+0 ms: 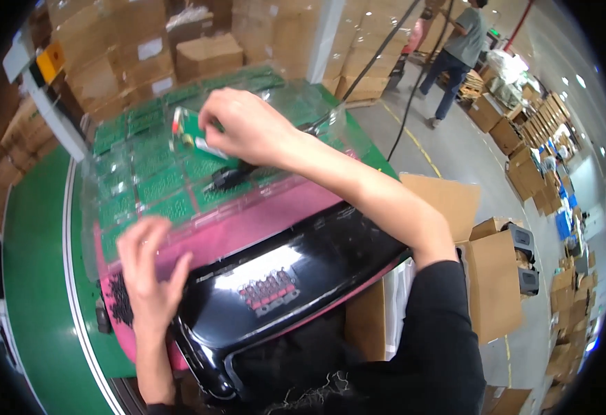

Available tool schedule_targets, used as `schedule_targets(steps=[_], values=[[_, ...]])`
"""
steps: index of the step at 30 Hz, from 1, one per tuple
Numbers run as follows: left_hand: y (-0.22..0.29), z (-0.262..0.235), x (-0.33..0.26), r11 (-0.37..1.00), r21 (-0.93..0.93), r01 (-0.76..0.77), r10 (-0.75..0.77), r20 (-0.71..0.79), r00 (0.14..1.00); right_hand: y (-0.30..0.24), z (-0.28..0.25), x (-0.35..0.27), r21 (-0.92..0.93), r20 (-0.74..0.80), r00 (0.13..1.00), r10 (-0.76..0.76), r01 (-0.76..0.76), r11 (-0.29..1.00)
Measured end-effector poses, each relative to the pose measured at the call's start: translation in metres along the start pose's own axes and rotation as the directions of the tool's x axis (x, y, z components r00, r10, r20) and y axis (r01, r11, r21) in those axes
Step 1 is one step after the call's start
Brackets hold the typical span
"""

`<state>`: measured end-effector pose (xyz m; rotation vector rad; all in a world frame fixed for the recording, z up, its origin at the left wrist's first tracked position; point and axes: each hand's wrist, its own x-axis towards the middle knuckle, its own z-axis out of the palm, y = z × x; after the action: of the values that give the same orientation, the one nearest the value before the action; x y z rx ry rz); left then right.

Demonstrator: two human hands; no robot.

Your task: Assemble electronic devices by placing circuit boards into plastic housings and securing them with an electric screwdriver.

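Note:
My right hand (pixel 244 128) reaches over the far part of the table, its fingers closed on a small green circuit board (pixel 202 142) with parts along its left edge. Beneath that hand lies a black handheld tool (pixel 228 177), possibly a power screwdriver, partly hidden by the wrist. My left hand (pixel 149 277) hovers at the table's near left, empty, fingers apart and slightly blurred. Next to it rests a glossy black curved panel (pixel 323 252) on a pink mat (pixel 261 218). A cluster of openings with small metallic-looking parts (pixel 269 292) sits in the panel's middle.
Clear plastic trays (pixel 144 187) of green boards cover the far side. Small black pieces (pixel 119 301) lie in a heap by my left wrist. An open carton (pixel 493 277) stands at the right, cartons (pixel 209 59) behind. A person (pixel 458 52) walks in the aisle.

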<state>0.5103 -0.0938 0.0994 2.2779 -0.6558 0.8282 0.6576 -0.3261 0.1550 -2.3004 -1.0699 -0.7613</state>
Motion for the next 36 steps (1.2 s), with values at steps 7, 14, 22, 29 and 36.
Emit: schedule_targets(steps=[7, 14, 22, 29, 36], values=[[0.033, -0.013, 0.02, 0.96, 0.107, -0.258, 0.224, 0.259, 0.94, -0.086, -0.047, -0.066, 0.377, 0.262, 0.96, -0.094, -0.012, 0.926], [0.033, -0.016, 0.021, 0.956, -0.071, -0.284, 0.292, 0.178, 0.94, -0.089, -0.087, -0.098, 0.154, 0.267, 0.929, 0.255, -0.303, 0.941], [0.042, -0.019, -0.02, 0.93, -0.363, -0.054, 0.252, 0.525, 0.813, -0.117, -0.092, -0.174, 0.375, 0.577, 0.735, 0.357, -0.627, 0.683], [0.031, -0.003, -0.032, 0.93, -0.35, 0.116, 0.13, 0.605, 0.785, -0.112, -0.068, -0.189, 0.348, 0.571, 0.746, 0.344, -0.599, 0.721], [0.021, 0.016, -0.029, 0.966, -0.151, 0.211, -0.066, 0.644, 0.762, -0.079, -0.033, -0.186, 0.369, 0.414, 0.855, 0.313, -0.472, 0.801]])
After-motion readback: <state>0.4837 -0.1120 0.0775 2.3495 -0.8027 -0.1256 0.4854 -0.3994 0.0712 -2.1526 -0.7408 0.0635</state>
